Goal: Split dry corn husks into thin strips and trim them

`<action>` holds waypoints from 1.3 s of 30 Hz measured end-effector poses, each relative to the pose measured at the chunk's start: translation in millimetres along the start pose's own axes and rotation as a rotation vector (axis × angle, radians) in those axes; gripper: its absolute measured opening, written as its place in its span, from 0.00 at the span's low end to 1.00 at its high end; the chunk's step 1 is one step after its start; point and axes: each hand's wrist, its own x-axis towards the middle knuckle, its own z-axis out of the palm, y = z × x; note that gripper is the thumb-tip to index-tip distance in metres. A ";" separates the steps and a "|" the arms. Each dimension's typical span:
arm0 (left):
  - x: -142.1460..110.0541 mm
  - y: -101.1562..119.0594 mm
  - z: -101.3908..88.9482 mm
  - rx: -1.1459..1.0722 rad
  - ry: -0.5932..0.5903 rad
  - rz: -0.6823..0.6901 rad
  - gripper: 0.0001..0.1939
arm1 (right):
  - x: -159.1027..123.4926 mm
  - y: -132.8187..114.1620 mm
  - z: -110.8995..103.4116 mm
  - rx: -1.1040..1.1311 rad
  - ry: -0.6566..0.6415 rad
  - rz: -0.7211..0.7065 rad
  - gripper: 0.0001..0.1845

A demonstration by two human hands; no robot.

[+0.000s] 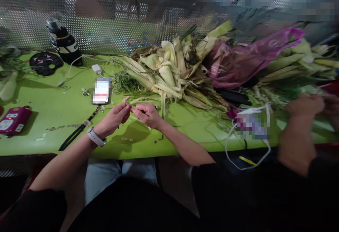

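Note:
My left hand, with a white band on its wrist, and my right hand meet fingertip to fingertip above the green table. Between the pinched fingers of both is a small pinkish piece; most of it is hidden, and its kind cannot be made out. Just beyond my left hand lies a lit phone with a black strap running toward me. Thin green shreds and a large heap of corn husks lie past my right hand. Pale scraps are scattered beneath my hands.
A pink plastic bag rests against the husks. At right, another person's hand works beside a device with a white cable. A dark bottle, a black mask-like object and a purple power socket stand left. Perforated metal borders the back.

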 end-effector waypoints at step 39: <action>1.5 -11.7 -20.3 0.917 -0.133 0.458 0.10 | 50.7 -10.5 -14.0 -0.481 -0.192 -0.070 0.18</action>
